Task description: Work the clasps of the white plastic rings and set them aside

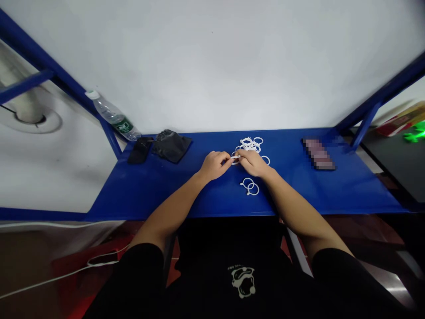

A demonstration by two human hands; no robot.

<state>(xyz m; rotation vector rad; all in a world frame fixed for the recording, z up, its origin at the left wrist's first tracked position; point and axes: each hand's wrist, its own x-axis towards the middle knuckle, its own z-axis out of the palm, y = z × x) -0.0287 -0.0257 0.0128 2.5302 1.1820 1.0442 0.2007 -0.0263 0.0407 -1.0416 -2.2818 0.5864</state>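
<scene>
Over the middle of the blue table (282, 190), my left hand (214, 165) and my right hand (253, 163) meet at a thin white ring (235, 157). Thumb and fingers of both hands pinch it, the left from one side and the right from the other. My fingers cover part of this ring. Just beyond my right hand lies a loose pile of white rings (250, 144), with a single ring (268, 160) at its right edge. Nearer to me, two overlapping white rings (258, 189) with small knobs lie flat on the table.
To the left are a black phone (140, 150), a dark cloth pouch (172, 146) and a clear bottle (114, 116) leaning by the blue frame. A phone with a blurred screen (318, 154) lies at right. A white wall (212, 66) rises behind the table.
</scene>
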